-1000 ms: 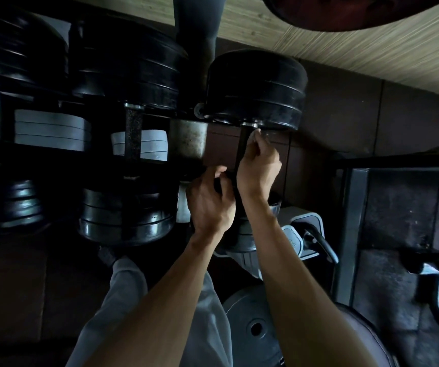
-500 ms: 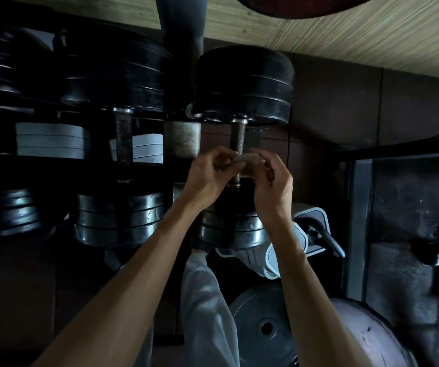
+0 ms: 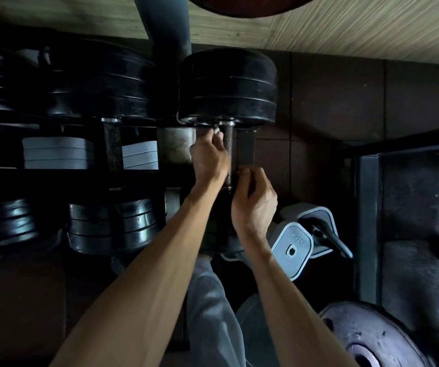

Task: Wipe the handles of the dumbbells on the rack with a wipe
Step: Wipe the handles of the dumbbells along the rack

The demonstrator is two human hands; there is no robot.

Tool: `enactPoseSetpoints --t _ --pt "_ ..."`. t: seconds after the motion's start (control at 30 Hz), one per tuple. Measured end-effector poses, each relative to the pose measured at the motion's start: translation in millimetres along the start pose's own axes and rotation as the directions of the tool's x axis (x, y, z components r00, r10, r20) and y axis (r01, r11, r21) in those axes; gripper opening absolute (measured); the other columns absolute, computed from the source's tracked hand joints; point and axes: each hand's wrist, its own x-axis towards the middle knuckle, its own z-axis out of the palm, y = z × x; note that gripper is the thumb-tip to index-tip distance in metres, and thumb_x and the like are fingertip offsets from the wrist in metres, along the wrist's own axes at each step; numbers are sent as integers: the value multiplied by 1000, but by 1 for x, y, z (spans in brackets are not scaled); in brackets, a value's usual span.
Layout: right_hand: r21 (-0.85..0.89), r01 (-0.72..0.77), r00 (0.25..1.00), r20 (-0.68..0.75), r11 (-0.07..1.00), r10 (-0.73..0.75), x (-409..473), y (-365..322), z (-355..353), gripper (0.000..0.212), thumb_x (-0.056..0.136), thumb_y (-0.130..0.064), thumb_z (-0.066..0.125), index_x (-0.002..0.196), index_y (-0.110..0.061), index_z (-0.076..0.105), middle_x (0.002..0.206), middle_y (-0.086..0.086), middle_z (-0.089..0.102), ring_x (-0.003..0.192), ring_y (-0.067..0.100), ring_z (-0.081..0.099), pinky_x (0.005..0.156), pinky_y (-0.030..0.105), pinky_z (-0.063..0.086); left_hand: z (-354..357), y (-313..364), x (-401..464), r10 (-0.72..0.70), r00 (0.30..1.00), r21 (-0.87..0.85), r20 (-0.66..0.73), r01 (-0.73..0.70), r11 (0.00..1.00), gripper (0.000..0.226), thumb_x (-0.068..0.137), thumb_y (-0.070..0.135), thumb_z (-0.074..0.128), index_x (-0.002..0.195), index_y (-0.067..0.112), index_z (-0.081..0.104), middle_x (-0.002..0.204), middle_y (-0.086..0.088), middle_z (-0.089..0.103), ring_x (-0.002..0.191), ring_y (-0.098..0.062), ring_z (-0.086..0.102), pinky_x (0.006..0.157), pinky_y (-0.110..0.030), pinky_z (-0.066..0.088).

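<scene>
The rightmost dumbbell [image 3: 226, 86] lies on the rack with its knurled steel handle [image 3: 229, 147] running towards me. My left hand [image 3: 207, 157] pinches a small white wipe [image 3: 216, 130] against the far end of that handle, just under the big black head. My right hand [image 3: 253, 200] is at the handle's near end on its right side, fingers loosely curled with nothing in them. Whether its fingertips touch the bar is not clear. The near head of this dumbbell is mostly hidden behind my arms.
More black dumbbells fill the rack to the left, one with a bare handle [image 3: 112, 147]. Grey plates [image 3: 57, 152] are stacked below. A grey 2.25 kg plate [image 3: 291, 250] and a dark round plate [image 3: 372, 340] lie at the right. A thick post [image 3: 165, 22] rises behind.
Both hands held the wipe at mid-handle half a second ago. Now my left hand has carried it to the handle's far end, and my right hand has let go and dropped towards the near end.
</scene>
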Motion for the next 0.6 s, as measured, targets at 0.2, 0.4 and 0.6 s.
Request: enactPoseSetpoints --t 0.2,0.4,0.6 --pt "-7 -2 1000 8 1000 2 0 0 -1 19 94 -17 52 83 -15 66 74 -4 67 68 17 60 57 19 32 -14 -23 9 -82 986 -98 146 97 990 41 102 28 49 120 -9 59 113 -29 65 81 -20 64 65 -15 47" --pt "-19 -6 1000 -1 1000 6 0 1 0 16 92 -20 53 82 -16 65 73 -3 67 68 20 61 57 23 31 -13 -7 22 -72 988 46 140 66 997 33 101 25 51 112 -1 68 103 -18 72 99 -31 67 87 -37 53" --pt "-31 -4 1000 -4 1000 3 -1 2 -1 16 92 -18 53 80 -15 64 71 -2 66 64 18 58 53 20 27 1 0 -10 76 995 137 -57 -67 988 34 103 23 49 118 0 68 108 -20 72 101 -29 68 84 -22 43"
